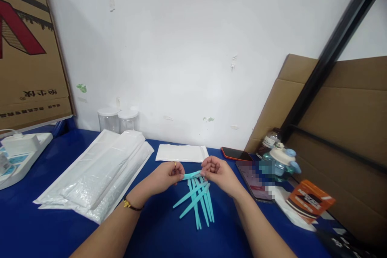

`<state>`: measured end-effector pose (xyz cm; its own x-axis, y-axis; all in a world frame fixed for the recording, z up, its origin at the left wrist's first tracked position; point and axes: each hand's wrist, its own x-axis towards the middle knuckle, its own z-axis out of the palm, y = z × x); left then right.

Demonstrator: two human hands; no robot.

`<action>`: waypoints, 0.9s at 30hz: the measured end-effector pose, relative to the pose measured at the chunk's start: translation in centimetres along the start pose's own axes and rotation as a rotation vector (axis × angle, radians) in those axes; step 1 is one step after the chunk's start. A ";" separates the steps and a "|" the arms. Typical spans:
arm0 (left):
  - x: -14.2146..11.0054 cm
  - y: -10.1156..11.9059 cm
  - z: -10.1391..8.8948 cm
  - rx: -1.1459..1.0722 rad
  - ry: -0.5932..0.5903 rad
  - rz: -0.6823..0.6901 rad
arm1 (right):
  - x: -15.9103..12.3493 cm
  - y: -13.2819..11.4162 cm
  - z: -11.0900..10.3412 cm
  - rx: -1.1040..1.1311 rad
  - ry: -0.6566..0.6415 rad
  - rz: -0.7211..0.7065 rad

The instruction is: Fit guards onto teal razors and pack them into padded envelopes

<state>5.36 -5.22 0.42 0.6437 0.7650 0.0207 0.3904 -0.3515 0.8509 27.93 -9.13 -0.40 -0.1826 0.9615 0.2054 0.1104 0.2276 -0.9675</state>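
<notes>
Between my two hands a slim turquoise eyebrow razor (191,175) is held level. My left hand (166,175) pinches one end of it between thumb and finger. At the other end, my right hand (220,174) grips it with thumb and fingertips, which partly cover that tip. Just below lies a loose, fanned pile of several matching turquoise razors (195,204), some crossing over others. Their upper ends are partly hidden beneath the held one and my right hand. A flat white packet (178,153) rests on the blue table right behind my hands.
White bubble mailers (99,173) are stacked at left, before two clear jars (117,120). A power strip (27,157) sits at far left. At right are a red-edged phone (236,154), a dark tablet-like device (254,183), a teal bottle (279,163) and an orange pouch (310,200).
</notes>
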 end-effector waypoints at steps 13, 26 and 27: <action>1.1 -0.3 4.0 0.108 0.174 0.042 | -0.1 -0.4 0.9 -0.065 0.114 0.102; -0.5 -0.7 4.0 0.571 0.173 -0.085 | -2.9 0.7 1.0 -0.979 0.187 0.307; -0.7 -0.6 4.3 0.538 0.169 -0.073 | -3.4 0.4 1.5 -1.032 0.180 0.338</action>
<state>7.45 -7.84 -2.38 0.5058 0.8576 0.0932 0.7387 -0.4864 0.4667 27.08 -12.55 -1.72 0.1468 0.9878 0.0525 0.9068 -0.1132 -0.4061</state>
